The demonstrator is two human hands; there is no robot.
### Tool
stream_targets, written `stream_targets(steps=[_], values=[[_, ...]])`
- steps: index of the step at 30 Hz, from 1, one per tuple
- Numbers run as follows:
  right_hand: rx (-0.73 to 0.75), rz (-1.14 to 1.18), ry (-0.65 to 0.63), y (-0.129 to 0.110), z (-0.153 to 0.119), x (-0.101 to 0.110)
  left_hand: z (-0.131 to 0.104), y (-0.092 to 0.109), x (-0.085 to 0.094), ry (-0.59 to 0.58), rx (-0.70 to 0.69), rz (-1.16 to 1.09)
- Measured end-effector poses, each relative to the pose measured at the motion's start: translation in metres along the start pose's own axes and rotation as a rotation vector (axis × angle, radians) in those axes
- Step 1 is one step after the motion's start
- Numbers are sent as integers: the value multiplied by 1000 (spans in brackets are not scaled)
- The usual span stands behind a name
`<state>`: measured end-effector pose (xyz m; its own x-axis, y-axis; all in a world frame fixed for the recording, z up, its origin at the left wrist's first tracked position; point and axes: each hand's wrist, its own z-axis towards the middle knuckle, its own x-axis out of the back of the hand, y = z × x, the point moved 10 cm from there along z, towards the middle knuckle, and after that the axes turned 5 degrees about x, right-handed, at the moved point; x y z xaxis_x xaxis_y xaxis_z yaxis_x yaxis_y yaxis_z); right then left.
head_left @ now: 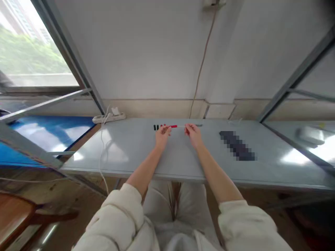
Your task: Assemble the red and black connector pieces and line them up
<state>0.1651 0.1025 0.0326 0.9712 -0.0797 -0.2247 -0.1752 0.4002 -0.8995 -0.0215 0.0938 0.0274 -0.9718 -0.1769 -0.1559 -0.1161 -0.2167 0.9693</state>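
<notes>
I can't read any marking on the red piece (173,126): too small from here. Same for the two black pieces (154,127) standing just left of the left hand (162,135); I can't tell if they're hollow. Left grip closed, fingertips on the red piece, just above the worktop (136,153). Right hand (193,132) grip pinched at the far end of a thin pale rod (180,127), which runs out of the red piece. Dark item (237,144) at right is pixelated, any label lost. White power strip (112,118) at back left.
</notes>
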Motion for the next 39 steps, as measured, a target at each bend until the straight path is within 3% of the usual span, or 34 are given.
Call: stream_targets(steps=[7, 12, 16, 22, 24, 30, 39], values=[[-51, -49, -131, 4, -5, -17, 2, -14, -21, -174, 29, 41], [1, -163, -243, 8, -7, -28, 1, -10, -19, -155, 17, 46], [108, -367, -351, 6, -11, -39, 1, -7, -17, -137, 8, 9], [350, -868, -433, -4, -13, -56, 1, -11, -22, -182, 1, 77], [337, -974, -416, 1, -6, -57, 3, -10, -18, -138, -3, 81], [110, -1096, -395, 34, 15, -59, 8, -10, 13, 103, 36, 9], [88, -1197, -382, 58, 29, -74, 7, -13, 18, 147, 91, -12]])
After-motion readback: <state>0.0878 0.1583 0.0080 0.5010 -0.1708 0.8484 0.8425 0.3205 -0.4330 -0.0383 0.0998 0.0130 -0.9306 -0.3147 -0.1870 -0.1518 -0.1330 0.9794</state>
